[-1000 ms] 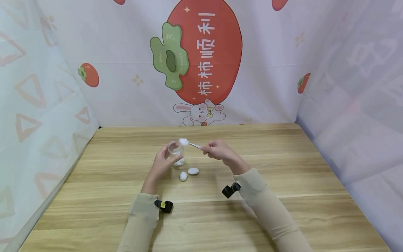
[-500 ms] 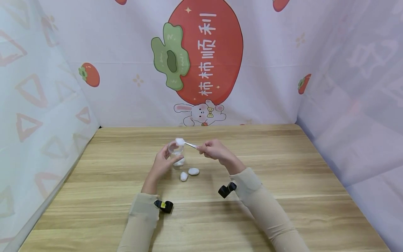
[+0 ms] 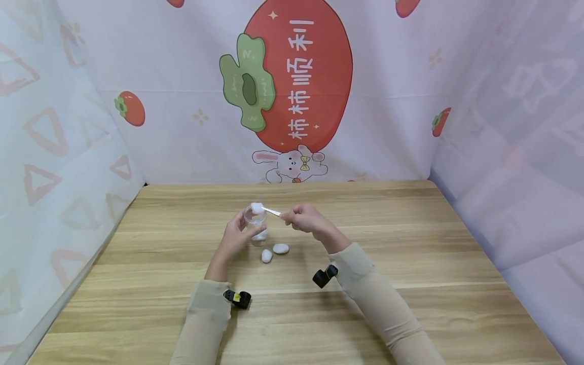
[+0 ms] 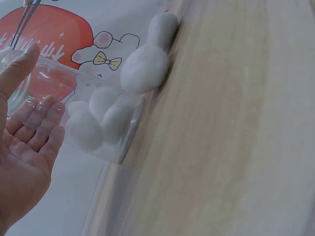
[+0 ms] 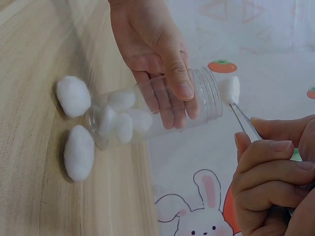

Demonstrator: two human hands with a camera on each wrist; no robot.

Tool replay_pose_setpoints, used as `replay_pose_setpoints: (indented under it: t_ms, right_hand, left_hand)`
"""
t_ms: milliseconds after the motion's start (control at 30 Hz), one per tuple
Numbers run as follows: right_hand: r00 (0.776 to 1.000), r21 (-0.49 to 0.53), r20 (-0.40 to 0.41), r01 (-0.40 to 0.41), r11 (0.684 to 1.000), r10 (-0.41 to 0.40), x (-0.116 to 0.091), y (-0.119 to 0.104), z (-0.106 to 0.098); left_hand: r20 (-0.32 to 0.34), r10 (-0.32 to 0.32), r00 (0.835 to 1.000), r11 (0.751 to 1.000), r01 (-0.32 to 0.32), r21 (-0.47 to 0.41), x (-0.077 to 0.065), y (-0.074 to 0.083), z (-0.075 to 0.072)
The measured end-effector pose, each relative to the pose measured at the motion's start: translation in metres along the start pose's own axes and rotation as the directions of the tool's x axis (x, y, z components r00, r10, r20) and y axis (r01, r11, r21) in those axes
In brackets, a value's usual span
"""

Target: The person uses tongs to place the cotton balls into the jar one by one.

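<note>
My left hand (image 3: 234, 235) grips a clear plastic jar (image 5: 162, 105) around its upper part, thumb on the near side and fingers behind. The jar stands upright on the table, with several white cotton balls (image 4: 101, 120) at its bottom. Between thumb and fingers my right hand (image 3: 306, 220) pinches metal tweezers (image 5: 244, 123). Their tips hold one cotton ball (image 5: 230, 90) just over the jar's open mouth. Two more cotton balls lie on the table close by the jar, an oval one (image 3: 280, 248) and a smaller-looking one (image 3: 266, 256).
The wooden table (image 3: 292, 314) reaches back to a white cloth (image 3: 182, 137) printed with persimmons and a rabbit. Cloth also hangs along both sides. A small black camera sits at each wrist, the left (image 3: 239, 299) and the right (image 3: 325, 276).
My right hand has moved left with the tweezers, bringing the cotton ball from the jar's right rim to above its mouth and slightly lower. The left hand and jar have stayed in place.
</note>
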State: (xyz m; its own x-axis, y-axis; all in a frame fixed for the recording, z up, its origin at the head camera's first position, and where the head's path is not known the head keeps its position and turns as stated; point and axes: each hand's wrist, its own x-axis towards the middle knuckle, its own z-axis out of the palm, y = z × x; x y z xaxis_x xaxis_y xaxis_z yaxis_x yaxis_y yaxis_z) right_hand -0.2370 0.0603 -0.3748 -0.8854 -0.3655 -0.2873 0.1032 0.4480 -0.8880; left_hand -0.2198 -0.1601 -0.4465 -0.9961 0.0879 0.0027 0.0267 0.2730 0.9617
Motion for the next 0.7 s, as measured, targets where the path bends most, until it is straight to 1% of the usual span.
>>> replay_pose_setpoints:
  t_ms: [167, 200, 233, 400, 433, 500, 700]
  right_hand:
    - [1.0, -0.005, -0.004, -0.006, 1.0, 0.006, 0.0008, 0.0004, 0.0025]
    - [1.0, -0.005, -0.003, -0.01, 1.0, 0.01, 0.0009, 0.0005, 0.0028]
    - [1.0, -0.005, -0.003, -0.011, 1.0, 0.011, 0.0009, 0.0008, 0.0031]
    - [1.0, -0.001, 0.01, -0.018, 1.0, 0.018, 0.0014, 0.0024, 0.0035]
    - [1.0, 0.0, 0.013, -0.016, 1.0, 0.016, 0.0014, 0.0027, 0.0035]
    - [1.0, 0.003, 0.019, -0.017, 1.0, 0.017, 0.001, 0.0025, 0.0035]
    - [0.999, 0.0, 0.038, -0.01, 1.0, 0.01, -0.0015, 0.0009, 0.002]
  left_hand:
    - [0.001, 0.02, 1.0, 1.0, -0.02, 0.001, 0.0004, -0.0013, 0.0003]
    - [0.005, 0.013, 1.0, 1.0, -0.013, 0.001, -0.0015, 0.0032, 0.0003]
    - [0.007, 0.017, 1.0, 1.0, -0.017, 0.003, -0.0016, 0.0031, 0.0001]
    - [0.017, 0.06, 0.998, 0.998, -0.06, -0.005, -0.0019, 0.0023, -0.0001]
    - [0.015, 0.077, 0.997, 0.997, -0.077, -0.011, 0.0, -0.0027, 0.0001]
    - [0.018, 0.093, 0.995, 0.995, -0.093, -0.021, -0.0002, -0.0032, 0.0002]
    - [0.016, 0.093, 0.996, 0.995, -0.092, -0.023, 0.0001, -0.0038, -0.0002]
